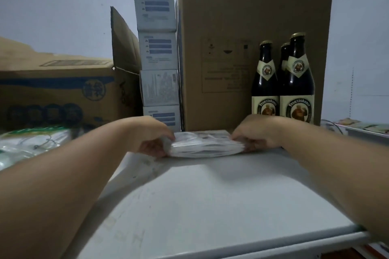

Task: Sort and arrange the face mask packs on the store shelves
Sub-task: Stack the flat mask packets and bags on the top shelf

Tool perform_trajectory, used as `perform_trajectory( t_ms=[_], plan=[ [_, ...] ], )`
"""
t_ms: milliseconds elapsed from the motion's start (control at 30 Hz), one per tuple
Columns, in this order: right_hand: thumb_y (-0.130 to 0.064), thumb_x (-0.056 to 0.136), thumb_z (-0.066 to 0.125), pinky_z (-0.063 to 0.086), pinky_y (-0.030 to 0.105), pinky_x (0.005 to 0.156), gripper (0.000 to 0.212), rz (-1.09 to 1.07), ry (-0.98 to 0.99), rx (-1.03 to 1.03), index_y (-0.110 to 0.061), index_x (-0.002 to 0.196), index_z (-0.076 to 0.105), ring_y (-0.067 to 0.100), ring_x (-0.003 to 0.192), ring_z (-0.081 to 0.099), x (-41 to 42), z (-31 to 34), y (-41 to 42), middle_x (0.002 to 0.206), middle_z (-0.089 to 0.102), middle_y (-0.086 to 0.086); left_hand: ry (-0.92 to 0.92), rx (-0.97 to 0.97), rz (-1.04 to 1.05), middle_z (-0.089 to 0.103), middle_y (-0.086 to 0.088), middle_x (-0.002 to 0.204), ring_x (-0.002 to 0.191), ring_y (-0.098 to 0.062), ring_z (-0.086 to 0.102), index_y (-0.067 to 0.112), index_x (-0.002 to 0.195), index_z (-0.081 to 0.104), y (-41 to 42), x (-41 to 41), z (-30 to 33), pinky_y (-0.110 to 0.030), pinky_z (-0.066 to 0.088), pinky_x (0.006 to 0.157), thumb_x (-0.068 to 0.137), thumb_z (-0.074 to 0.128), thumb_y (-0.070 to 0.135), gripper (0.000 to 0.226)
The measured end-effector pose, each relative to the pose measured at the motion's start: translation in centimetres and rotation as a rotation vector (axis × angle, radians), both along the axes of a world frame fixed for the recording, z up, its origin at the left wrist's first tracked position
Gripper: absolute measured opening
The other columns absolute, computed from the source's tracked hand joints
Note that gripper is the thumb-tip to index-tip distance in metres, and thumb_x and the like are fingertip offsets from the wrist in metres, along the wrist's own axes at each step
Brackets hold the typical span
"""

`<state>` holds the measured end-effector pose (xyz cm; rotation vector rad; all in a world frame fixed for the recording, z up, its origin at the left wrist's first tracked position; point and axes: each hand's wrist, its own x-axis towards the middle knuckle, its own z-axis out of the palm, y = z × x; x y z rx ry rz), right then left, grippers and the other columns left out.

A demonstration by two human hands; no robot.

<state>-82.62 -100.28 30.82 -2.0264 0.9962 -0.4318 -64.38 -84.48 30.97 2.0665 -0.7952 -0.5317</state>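
Two hands meet on the white shelf [210, 195]: left hand [154, 140] and right hand [255, 134] each keep a closed grip on one end of the stack of face mask packs [205, 146], lying flat before a tall cardboard box [231, 27] and beer bottles [294, 82].

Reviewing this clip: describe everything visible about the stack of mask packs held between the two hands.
The stack of mask packs is a flat pile of thin, white, glossy plastic-wrapped packets, blurred, with print too faint to read. It lies level on the white shelf, right in front of the big cardboard box. The left hand grips its left end and the right hand grips its right end, fingers curled over the edges.
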Motion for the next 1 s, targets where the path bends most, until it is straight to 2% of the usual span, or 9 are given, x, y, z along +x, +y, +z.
perform_trajectory(
  t_ms=[67, 100, 167, 233, 367, 467, 567, 700, 1000],
  plan=[
    [-0.033, 0.092, 0.059, 0.051, 0.026, 0.064, 0.029, -0.007, 0.149, -0.244, -0.005, 0.100, 0.061, 0.023, 0.081, 0.059, 0.2, -0.1, 0.1, 0.096, 0.061, 0.012, -0.122, 0.014, -0.006, 0.062, -0.014, 0.081, 0.053, -0.022, 0.065, -0.001, 0.106, 0.052, 0.3, -0.1, 0.0, -0.033, 0.060, 0.057, 0.077, 0.076, 0.042, 0.058],
    [-0.049, 0.092, 0.054, 0.050, 0.028, 0.077, 0.047, 0.004, 0.242, -0.403, -0.007, 0.112, 0.059, 0.025, 0.099, 0.059, 0.2, 0.0, 0.1, 0.113, 0.060, 0.010, -0.187, 0.059, -0.043, 0.062, -0.012, 0.093, 0.064, -0.021, 0.068, 0.005, 0.114, 0.049, 0.6, -0.3, 0.1, -0.033, 0.061, 0.063, 0.063, 0.076, 0.061, 0.081],
    [-0.075, 0.082, 0.043, 0.032, 0.033, 0.109, 0.090, 0.065, 0.362, -0.579, -0.012, 0.145, 0.035, 0.025, 0.136, 0.037, 0.1, 0.0, -0.1, 0.151, 0.036, 0.005, -0.352, 0.202, -0.130, 0.056, -0.004, 0.111, 0.079, -0.018, 0.070, 0.016, 0.145, 0.032, 1.1, -0.9, 0.2, -0.030, 0.060, 0.069, 0.031, 0.066, 0.083, 0.136],
    [-0.087, 0.062, 0.040, 0.020, 0.031, 0.114, 0.113, 0.231, 0.445, -0.643, -0.022, 0.152, 0.017, 0.020, 0.142, 0.026, -0.5, 0.0, 0.0, 0.158, 0.022, -0.003, -0.603, 0.371, -0.207, 0.056, -0.005, 0.121, 0.093, -0.019, 0.069, 0.022, 0.152, 0.015, 1.2, -1.6, 0.1, -0.030, 0.058, 0.079, 0.024, 0.054, 0.090, 0.150],
    [-0.085, 0.051, 0.045, 0.028, 0.029, 0.111, 0.114, 0.427, 0.573, -0.719, -0.033, 0.149, 0.022, 0.015, 0.131, 0.039, -1.2, -0.5, 0.2, 0.154, 0.031, -0.007, -0.930, 0.517, -0.236, 0.045, -0.012, 0.146, 0.126, -0.030, 0.049, 0.020, 0.153, 0.001, 0.3, -1.8, -0.5, -0.036, 0.042, 0.105, 0.053, 0.053, 0.085, 0.131],
    [-0.087, 0.052, 0.037, 0.012, 0.035, 0.118, 0.113, 0.384, 0.612, -0.768, -0.042, 0.150, 0.005, 0.022, 0.147, 0.014, -0.8, -0.3, 0.5, 0.161, -0.002, -0.007, -0.981, 0.546, -0.273, 0.031, -0.008, 0.155, 0.136, -0.031, 0.038, 0.027, 0.154, 0.001, 0.2, -1.7, -0.4, -0.037, 0.035, 0.111, 0.059, 0.048, 0.083, 0.120],
    [-0.083, 0.064, 0.038, 0.010, 0.034, 0.119, 0.099, 0.412, 0.574, -0.831, -0.043, 0.149, 0.008, 0.020, 0.147, 0.012, -0.2, -0.4, 0.7, 0.161, 0.000, -0.005, -1.058, 0.512, -0.337, 0.030, -0.002, 0.156, 0.137, -0.029, 0.037, 0.036, 0.152, 0.003, -0.1, -1.9, -0.3, -0.037, 0.033, 0.108, 0.061, 0.038, 0.084, 0.109],
    [-0.065, 0.087, 0.043, 0.026, 0.035, 0.114, 0.072, 0.485, 0.552, -0.863, -0.040, 0.149, 0.016, 0.023, 0.137, 0.035, 0.5, -0.9, 0.4, 0.151, 0.033, 0.001, -1.027, 0.487, -0.447, 0.038, 0.001, 0.151, 0.130, -0.026, 0.043, 0.039, 0.151, 0.012, -0.9, -1.5, -1.1, -0.036, 0.036, 0.105, 0.084, 0.044, 0.069, 0.080],
    [-0.073, 0.083, 0.037, 0.013, 0.039, 0.120, 0.082, 0.392, 0.674, -0.857, -0.044, 0.149, -0.001, 0.026, 0.147, 0.014, 0.2, -1.1, -0.1, 0.161, 0.005, 0.005, -1.114, 0.534, -0.438, 0.040, -0.004, 0.149, 0.127, -0.028, 0.046, 0.046, 0.149, 0.001, -0.9, -1.4, -1.4, -0.034, 0.037, 0.098, 0.086, 0.035, 0.071, 0.076]
  ],
)
